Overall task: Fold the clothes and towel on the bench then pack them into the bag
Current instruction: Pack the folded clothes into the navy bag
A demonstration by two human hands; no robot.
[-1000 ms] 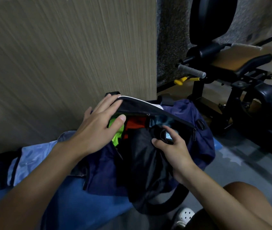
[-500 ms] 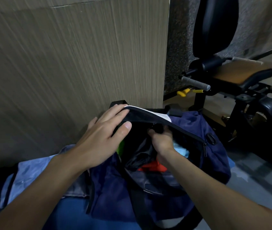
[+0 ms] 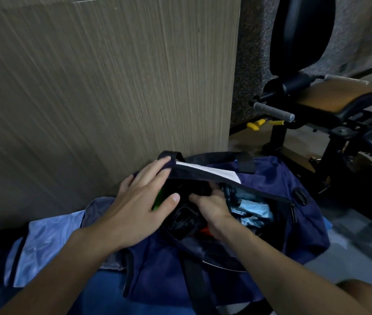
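The bag [image 3: 271, 178] has its mouth held wide. The left hand [image 3: 139, 201] lays its fingers [image 3: 157, 169] straight and released over the flap's dark, white-striped rim, with the thumb spread apart below. The right hand [image 3: 212, 210] is sunk in the opening with knuckles bent and fingertips lost in shadow, so I cannot tell whether it grasps anything. Round it lie crumpled black cloth [image 3: 185, 219], a textured pale-blue cloth [image 3: 250, 208] to the right, a sliver of red cloth [image 3: 205, 230] by the wrist, and a green strip [image 3: 157, 201] mostly hidden behind the left hand. The bag is navy, soft and slumped, and sits on the right part of the blue bench [image 3: 103, 292], against the foot of a wood-grained panel [image 3: 112, 87]. A glossy light-blue garment [image 3: 44, 235] lies to the left. Far right, a black padded gym machine [image 3: 316, 98] is cut off by the frame
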